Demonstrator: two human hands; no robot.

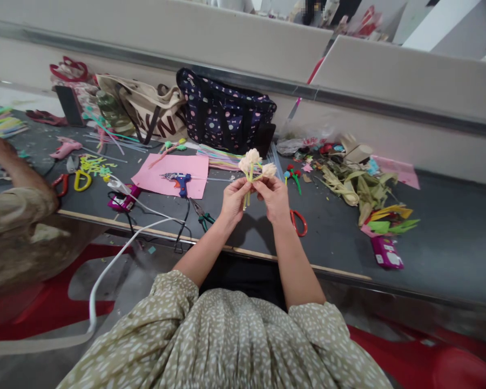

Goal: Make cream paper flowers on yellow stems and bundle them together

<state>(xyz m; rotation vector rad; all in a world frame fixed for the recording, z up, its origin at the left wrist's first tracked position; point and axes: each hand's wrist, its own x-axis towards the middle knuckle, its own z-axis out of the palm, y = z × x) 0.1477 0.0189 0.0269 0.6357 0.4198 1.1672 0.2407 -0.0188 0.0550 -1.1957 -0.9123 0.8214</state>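
Between my two hands, above the dark table, is a small bunch of cream artificial flowers (250,161) with yellow-green stems. My left hand (235,201) pinches the stems, whose lower ends stick out below the fingers. My right hand (273,197) is closed at the stem of the flower on the right, its fingertips meeting those of the left. Left of my hands, a blue glue gun (182,183) rests on a pink sheet (154,174). Pliers (203,216) with dark green handles lie close to my left wrist, and red-handled scissors (298,222) beside my right wrist.
Fabric bags (227,116) stand along the back. Dried husks (358,189) and scraps cover the table's right part, near a purple box (387,252). White cable (117,263) hangs over the front edge. At far left are a co-worker's arm (22,170) and a pink glue gun (65,147).
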